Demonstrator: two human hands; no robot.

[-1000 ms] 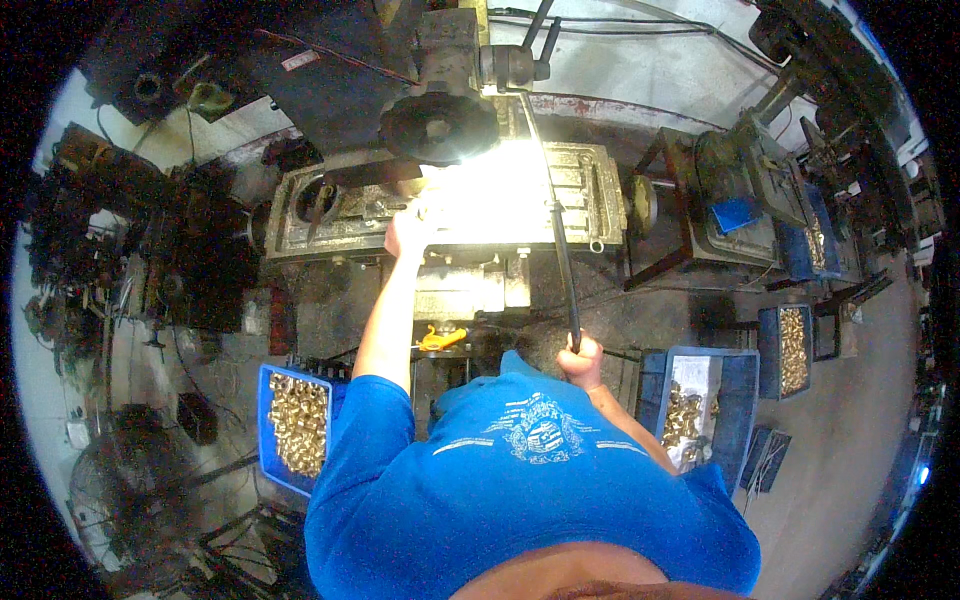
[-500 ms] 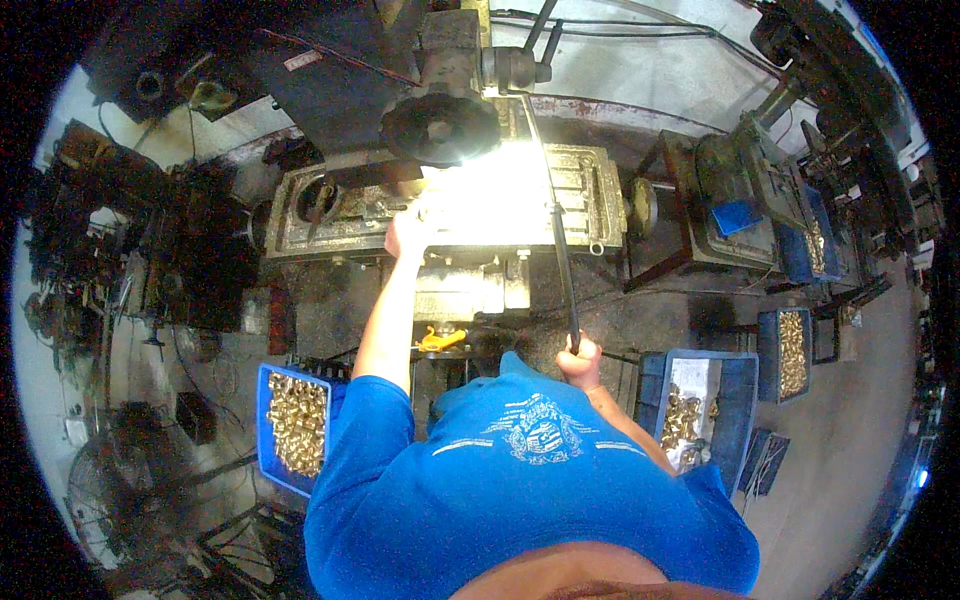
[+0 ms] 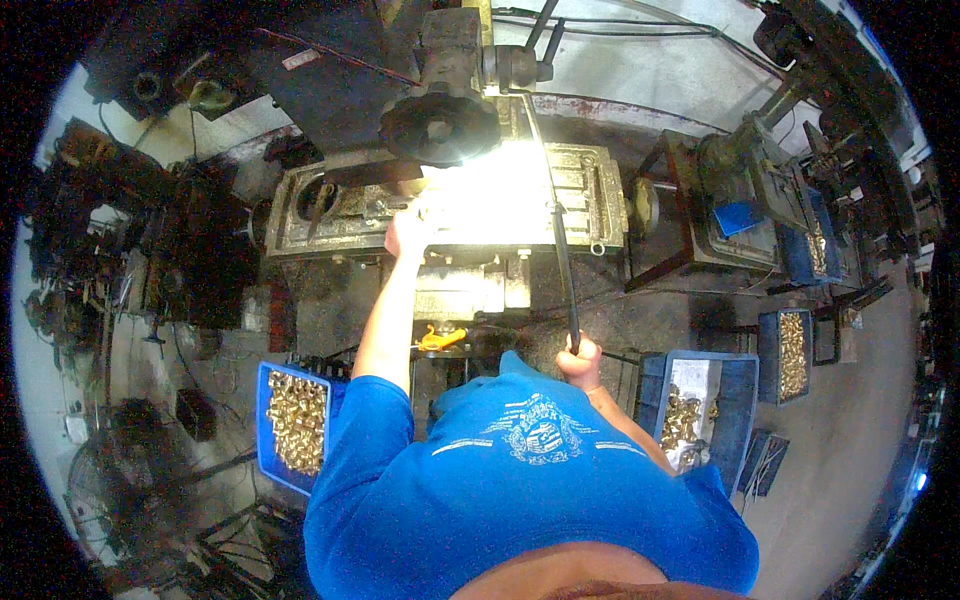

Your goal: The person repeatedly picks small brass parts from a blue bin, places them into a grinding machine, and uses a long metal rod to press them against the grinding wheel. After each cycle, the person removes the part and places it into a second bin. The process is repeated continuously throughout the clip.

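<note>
A long lever with a black grip (image 3: 566, 285) slants down from the machine head (image 3: 440, 125) toward me. Around its lower end my right hand (image 3: 580, 361) is closed, near my waist. My left hand (image 3: 405, 232) reaches to the front edge of the brightly lit metal machine table (image 3: 583, 228), below the round dark part of the head. Its fingers look curled at the glare. What they hold, if anything, is washed out by the light.
Blue bins of brass-coloured parts stand on both sides: one at left (image 3: 264, 425), one at right (image 3: 742, 400), another farther right (image 3: 768, 350). A yellow-orange tool (image 3: 443, 340) lies below the table. Another machine (image 3: 735, 190) stands at the right.
</note>
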